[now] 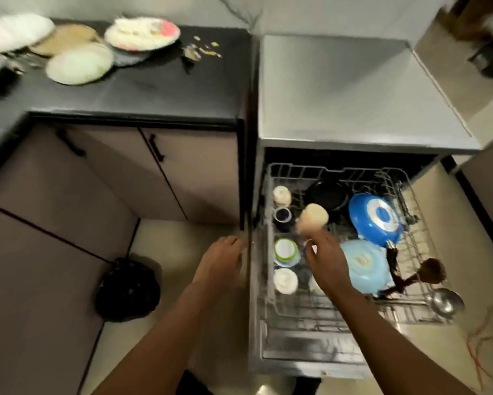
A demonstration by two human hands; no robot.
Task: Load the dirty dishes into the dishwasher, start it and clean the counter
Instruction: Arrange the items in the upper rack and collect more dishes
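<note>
— Right, which hand has the cup (313,218)?

— My right hand (326,258). It hangs over the left side of the pulled-out rack (422,243), fingers curled round the cup's lower end. The blur keeps me from seeing exactly how they sit, but it reads as a grip, not a flat touch. The cup is cream and smooth, probably ceramic or plastic, and it lies up and away from my palm with its long axis tilted, the round end pointing toward the black pan (328,196).

— And the left hand (221,262)?

— Outside the dishwasher, over the floor, just beside the machine's left edge. Its fingers are loose and a little bent, holding nothing.

— Where should the cup go?

— I'd judge the free wire just below it, in the left column, between the dark mug (283,218) and the green-rimmed cup (285,252). A white cup sits further back, another nearer me. The right hand is the nearer one, so it only has to turn the cup mouth-down and lower it.

— What else is loaded?

— Two glossy bowls to the right, a deep blue one (375,219) and a pale blue one (363,266), both domed side up. A steel ladle (444,302) lies at the rack's right rim.

— And the table?

— Dirty plates (78,67) are stacked at its far left, with crumbs (204,49) on the black top, well apart from either hand.
</note>
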